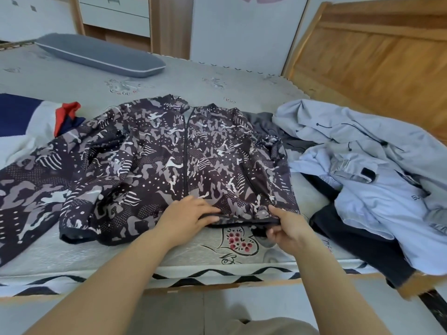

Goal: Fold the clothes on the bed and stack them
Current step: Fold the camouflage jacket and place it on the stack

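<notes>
A camouflage-print jacket is laid front-up near the middle of the bed, zip closed, collar towards the far side, hem at the near edge. The hem is worked by both hands. The left hand is laid on the hem just left of the zip, fingers extended and pressed flat on the cloth. The right hand is curled on the hem's right corner, with the thumb on top and the fingers tucked beneath, so the edge is pinched. The hold is judged to be for pulling the hem straight and flattening the body before any fold is made. The left sleeve is spread out far to the left, not yet folded in; the right sleeve is bunched along the right side.

No folded stack is seen; the task is judged to be at an early stage.

To the right, a pale blue jacket is heaped in a crumple, with a dark navy garment partly under it and hanging over the near edge. A grey garment is wedged between the two jackets. At far left a red and navy piece is seen just behind the spread sleeve. A grey pillow is lying at the far left, well apart. A wooden headboard closes the right side.

Space for folding on the right is crowded by the heap.
</notes>
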